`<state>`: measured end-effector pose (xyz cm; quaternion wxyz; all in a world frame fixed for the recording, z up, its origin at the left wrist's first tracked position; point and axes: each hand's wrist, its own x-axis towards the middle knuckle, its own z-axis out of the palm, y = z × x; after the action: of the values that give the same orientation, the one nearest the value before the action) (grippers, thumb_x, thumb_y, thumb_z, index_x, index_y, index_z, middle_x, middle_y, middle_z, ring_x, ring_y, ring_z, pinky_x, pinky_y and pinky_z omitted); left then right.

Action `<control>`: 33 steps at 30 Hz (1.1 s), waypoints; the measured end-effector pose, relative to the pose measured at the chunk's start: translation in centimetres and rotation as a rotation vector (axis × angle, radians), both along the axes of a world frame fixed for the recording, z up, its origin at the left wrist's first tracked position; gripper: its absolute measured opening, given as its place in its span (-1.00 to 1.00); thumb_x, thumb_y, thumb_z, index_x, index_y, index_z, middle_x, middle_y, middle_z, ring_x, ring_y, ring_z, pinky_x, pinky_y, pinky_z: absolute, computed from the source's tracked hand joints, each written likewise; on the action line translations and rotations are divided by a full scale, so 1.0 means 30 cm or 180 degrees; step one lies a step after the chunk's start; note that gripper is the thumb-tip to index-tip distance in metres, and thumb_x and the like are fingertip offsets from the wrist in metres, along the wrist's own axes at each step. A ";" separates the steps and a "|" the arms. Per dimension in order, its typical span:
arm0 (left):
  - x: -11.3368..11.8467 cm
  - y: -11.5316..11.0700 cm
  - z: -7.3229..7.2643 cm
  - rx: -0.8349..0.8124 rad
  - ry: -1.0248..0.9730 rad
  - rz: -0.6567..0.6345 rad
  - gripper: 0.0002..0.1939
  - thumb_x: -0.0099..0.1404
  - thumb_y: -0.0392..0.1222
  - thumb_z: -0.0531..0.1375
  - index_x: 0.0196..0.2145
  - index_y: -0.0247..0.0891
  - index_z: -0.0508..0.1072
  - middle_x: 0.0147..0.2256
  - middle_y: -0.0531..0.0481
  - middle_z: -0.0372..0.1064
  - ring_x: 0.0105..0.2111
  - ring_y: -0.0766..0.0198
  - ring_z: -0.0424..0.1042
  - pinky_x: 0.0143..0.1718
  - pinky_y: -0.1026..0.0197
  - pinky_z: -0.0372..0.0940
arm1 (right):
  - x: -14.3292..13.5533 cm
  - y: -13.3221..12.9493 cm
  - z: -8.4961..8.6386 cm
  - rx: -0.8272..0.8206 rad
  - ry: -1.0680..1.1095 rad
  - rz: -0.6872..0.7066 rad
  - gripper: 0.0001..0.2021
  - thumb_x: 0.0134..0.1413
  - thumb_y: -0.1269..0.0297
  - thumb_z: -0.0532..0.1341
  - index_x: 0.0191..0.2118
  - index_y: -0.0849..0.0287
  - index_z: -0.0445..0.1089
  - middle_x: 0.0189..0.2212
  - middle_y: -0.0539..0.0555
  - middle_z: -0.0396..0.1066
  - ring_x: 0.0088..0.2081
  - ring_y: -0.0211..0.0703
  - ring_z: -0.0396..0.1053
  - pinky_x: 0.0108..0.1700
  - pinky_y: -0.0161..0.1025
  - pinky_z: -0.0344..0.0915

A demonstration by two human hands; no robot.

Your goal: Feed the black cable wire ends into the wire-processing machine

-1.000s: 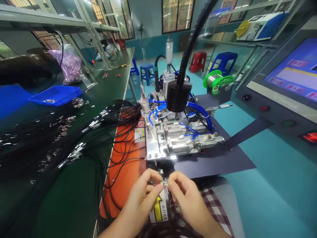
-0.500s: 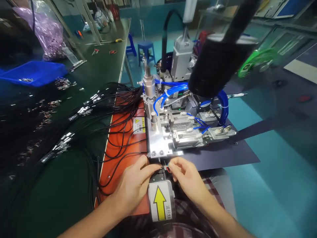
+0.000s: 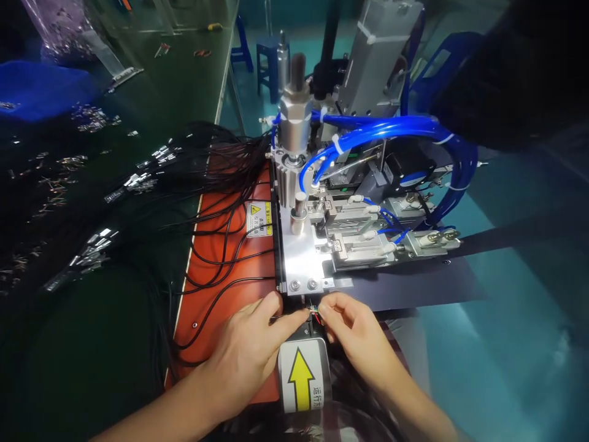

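Observation:
Small coloured wires [image 3: 316, 315], red and green among them, show between my two hands at the front edge of a metal machine [image 3: 301, 261]. My left hand [image 3: 255, 334] is closed, its thumb tip at a tiny connector beside the wires; what its fingers hold is partly hidden. The fingertips of my right hand [image 3: 352, 325] pinch the coloured wires from the right. Just below the fingertips lies a rounded cover with a yellow arrow [image 3: 301, 377].
Black cables [image 3: 230, 178] run across the orange base [image 3: 207, 319] to the machine. Blue tubes [image 3: 391, 129] arch over it. Cable bundles with metal ends [image 3: 92, 252] and a blue tray [image 3: 46, 92] lie left. A dark blurred object fills the upper right.
The view has moved closer to the machine, and the dark object at the upper right looks larger. Both hands keep nearly the same pose at the wires.

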<state>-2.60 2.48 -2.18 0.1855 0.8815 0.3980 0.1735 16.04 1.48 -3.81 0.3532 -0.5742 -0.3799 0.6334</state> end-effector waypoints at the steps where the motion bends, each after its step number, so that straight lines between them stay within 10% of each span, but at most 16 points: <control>1: 0.002 0.000 0.000 0.0001 0.0009 -0.0002 -0.62 0.29 -0.40 -0.04 -0.04 -0.26 0.44 -0.42 -0.10 0.25 -0.47 0.19 0.33 -0.53 0.21 0.32 | 0.000 0.000 0.001 -0.0020 0.0001 0.0004 -0.69 0.03 0.04 0.20 -0.52 0.17 0.25 -0.66 -0.12 0.13 -0.60 -0.29 0.10 -0.55 -0.34 0.10; 33: 0.021 -0.006 0.012 0.0415 0.0324 0.0032 -0.65 0.31 -0.38 -0.06 -0.07 -0.26 0.44 -0.45 -0.09 0.27 -0.52 0.17 0.35 -0.59 0.15 0.35 | -0.009 -0.022 -0.029 0.0230 -0.0092 -0.0037 -0.76 0.15 0.13 0.13 -0.43 0.17 0.22 -0.58 -0.10 0.15 -0.53 -0.27 0.12 -0.48 -0.34 0.10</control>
<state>-1.96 2.31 -1.81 0.1064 0.8974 0.3992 0.1550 15.78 0.81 -4.67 0.3719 -0.5725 -0.4042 0.6088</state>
